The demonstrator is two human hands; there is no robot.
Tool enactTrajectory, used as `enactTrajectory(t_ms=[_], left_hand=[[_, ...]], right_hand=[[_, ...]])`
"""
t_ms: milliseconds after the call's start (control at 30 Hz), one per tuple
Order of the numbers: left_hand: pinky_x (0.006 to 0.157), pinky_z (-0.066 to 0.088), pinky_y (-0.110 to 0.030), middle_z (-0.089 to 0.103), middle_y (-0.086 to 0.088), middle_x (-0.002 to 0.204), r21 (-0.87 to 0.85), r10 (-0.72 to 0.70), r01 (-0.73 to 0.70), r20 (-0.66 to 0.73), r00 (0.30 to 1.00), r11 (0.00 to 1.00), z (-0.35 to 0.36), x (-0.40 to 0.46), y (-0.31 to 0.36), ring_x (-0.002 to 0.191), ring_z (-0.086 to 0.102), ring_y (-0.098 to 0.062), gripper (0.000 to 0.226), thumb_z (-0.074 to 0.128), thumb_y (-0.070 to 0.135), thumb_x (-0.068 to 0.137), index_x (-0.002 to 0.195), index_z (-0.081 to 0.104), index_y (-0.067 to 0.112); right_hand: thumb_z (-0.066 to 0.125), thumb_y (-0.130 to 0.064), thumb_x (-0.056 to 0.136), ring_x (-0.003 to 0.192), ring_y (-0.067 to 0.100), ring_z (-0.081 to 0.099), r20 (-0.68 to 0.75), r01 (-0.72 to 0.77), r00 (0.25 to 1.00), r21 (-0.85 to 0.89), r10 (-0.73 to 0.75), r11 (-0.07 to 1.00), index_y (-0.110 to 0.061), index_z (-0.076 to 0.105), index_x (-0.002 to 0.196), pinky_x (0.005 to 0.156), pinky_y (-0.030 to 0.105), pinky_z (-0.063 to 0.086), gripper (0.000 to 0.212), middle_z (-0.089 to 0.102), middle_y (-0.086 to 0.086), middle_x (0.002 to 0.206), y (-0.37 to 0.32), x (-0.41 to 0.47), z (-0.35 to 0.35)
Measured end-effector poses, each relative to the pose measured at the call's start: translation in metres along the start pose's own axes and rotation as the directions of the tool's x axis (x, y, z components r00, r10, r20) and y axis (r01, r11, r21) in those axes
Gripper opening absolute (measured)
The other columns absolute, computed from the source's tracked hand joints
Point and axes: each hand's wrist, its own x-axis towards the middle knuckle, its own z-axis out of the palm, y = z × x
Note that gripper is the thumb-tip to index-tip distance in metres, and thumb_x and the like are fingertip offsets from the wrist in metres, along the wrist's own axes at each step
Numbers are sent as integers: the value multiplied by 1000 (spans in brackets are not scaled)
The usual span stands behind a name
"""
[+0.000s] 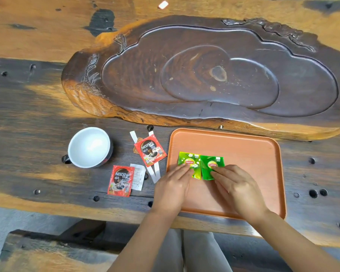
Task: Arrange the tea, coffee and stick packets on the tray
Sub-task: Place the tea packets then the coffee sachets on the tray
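Two green tea packets lie side by side on the orange tray point(253, 154). My left hand point(173, 187) presses its fingertips on the lighter green tea packet point(187, 159). My right hand point(236, 185) rests its fingertips on the darker green tea packet point(212, 160). Left of the tray, on the table, one red coffee packet point(150, 150) lies across two white stick packets point(154, 171). A second red coffee packet point(120, 180) lies nearer me, beside a small white packet point(138, 178).
A white cup point(89, 147) with a dark handle stands left of the packets. A big carved dark wooden tea board point(204, 75) fills the table behind the tray. A small white scrap point(163, 4) lies at the far edge. A bench sits below the table's front edge.
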Motion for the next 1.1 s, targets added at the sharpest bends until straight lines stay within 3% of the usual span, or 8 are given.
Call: enactTrajectory(t_ms=[133,233,300,400,633,800,967,1100], left_hand=[[68,59,-30,73,-1,104,29,-29,26,112,993,999,4,-9,-4,96,68,-19,33,43,14,77,90,73,13],[82,55,-34,67,-4,115,41,-61,55,169,984,998,0,-11,1,109,61,-21,35,43,19,78,101,69,13],[98,44,-41,59,-7,125,55,-53,44,167,985,997,-2,-13,5,120,50,-23,35,46,19,79,110,63,13],[107,31,-42,53,-10,131,64,-39,29,169,985,998,-2,-19,7,127,38,-23,38,49,19,80,116,58,15],[89,51,-41,44,-9,139,57,-101,89,262,960,994,6,-11,4,132,38,-28,42,40,25,82,122,52,18],[88,51,-42,47,-10,136,99,-113,91,244,963,991,9,10,3,129,41,-30,43,39,24,77,116,55,15],[90,49,-45,47,-13,136,113,-132,109,222,966,988,10,27,2,129,41,-32,42,57,16,76,118,55,12],[96,45,-45,45,-15,138,100,-132,112,219,967,989,9,36,1,132,37,-33,41,51,15,80,121,54,10]], right_hand=[[55,-23,87,85,28,62,49,-41,998,4,41,999,-11,72,90,66,38,53,21,72,2,97,2,-7,9],[62,-25,78,95,23,54,98,-102,990,-16,103,995,-14,70,93,71,37,49,20,69,0,102,0,-11,11],[67,-29,75,101,23,52,101,-147,984,-31,149,989,-15,69,97,76,36,43,26,67,2,109,-3,-10,9],[60,-29,79,107,29,50,79,-216,973,-28,217,976,-15,65,109,81,37,41,33,62,8,117,-5,-7,8],[54,-26,80,107,30,53,138,-285,950,8,281,959,-13,68,103,82,40,50,30,64,9,114,2,-4,18],[61,-17,74,110,29,53,172,-302,940,21,295,953,-12,67,103,84,39,50,30,63,8,115,7,12,18],[47,-23,76,109,30,55,191,-298,937,-3,293,955,-11,65,107,86,39,50,38,64,8,113,15,30,16],[43,-25,76,109,32,55,201,-299,934,-10,295,954,-9,65,107,86,39,49,41,65,9,112,19,41,14]])
